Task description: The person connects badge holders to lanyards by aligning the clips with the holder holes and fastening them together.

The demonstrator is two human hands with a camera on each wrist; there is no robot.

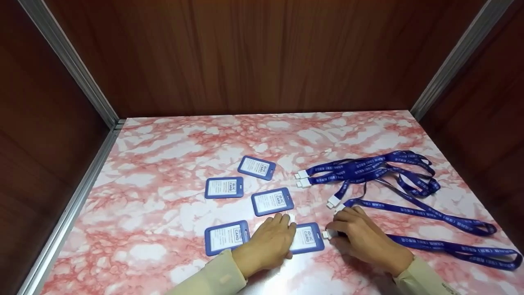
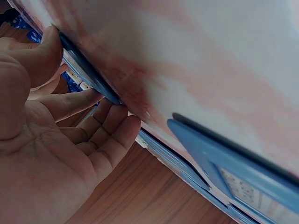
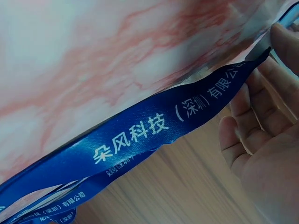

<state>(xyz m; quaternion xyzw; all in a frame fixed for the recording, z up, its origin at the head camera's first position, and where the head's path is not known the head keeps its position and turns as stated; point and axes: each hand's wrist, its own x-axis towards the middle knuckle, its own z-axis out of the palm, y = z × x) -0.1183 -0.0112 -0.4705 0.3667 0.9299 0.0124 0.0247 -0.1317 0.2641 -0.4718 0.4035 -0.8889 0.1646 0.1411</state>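
Note:
In the head view my left hand (image 1: 270,242) grips a blue-framed ID card holder (image 1: 314,241) by its left part. The left wrist view shows the thumb on one long edge of that card holder (image 2: 86,65) and the fingertips at the other. My right hand (image 1: 362,235) pinches a blue lanyard (image 1: 446,246) near its white end clip (image 1: 326,234). This clip points at the slotted end of the held card holder, a small gap apart. In the right wrist view the printed lanyard strap (image 3: 154,123) runs from the thumb and fingers down to the left.
Another card holder (image 1: 208,241) lies left of my left hand, partly behind it. Several more, including one card holder (image 1: 273,201), lie farther back. Other blue lanyards (image 1: 360,169) with white clips are bunched at the right on the marbled table (image 1: 184,143). Brown wooden panels (image 1: 262,57) enclose it.

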